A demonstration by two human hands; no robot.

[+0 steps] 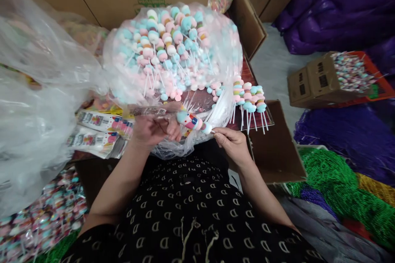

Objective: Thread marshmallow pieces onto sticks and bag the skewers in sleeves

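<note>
My right hand (231, 141) pinches the white stick of a marshmallow skewer (194, 122), which lies slantwise between my hands. Part of the skewer is inside a printed wrapper (154, 110) that stretches left over my left hand (157, 129). The fingers of my left hand are curled near the wrapper and are blurred. Beyond my hands, a large clear bag (228, 55) holds many pastel marshmallow skewers (173, 45). More skewers (249, 98) lie at the table's right edge. Stacks of flat printed wrappers (98, 131) rest left of my left hand.
An open cardboard box (274, 144) stands right of the table. A box of wrapped sweets (321, 78) sits farther right, near purple bags (336, 8) and green strands (333, 172). Clear plastic (37, 90) bulges at left, above a heap of wrapped skewers (52, 213).
</note>
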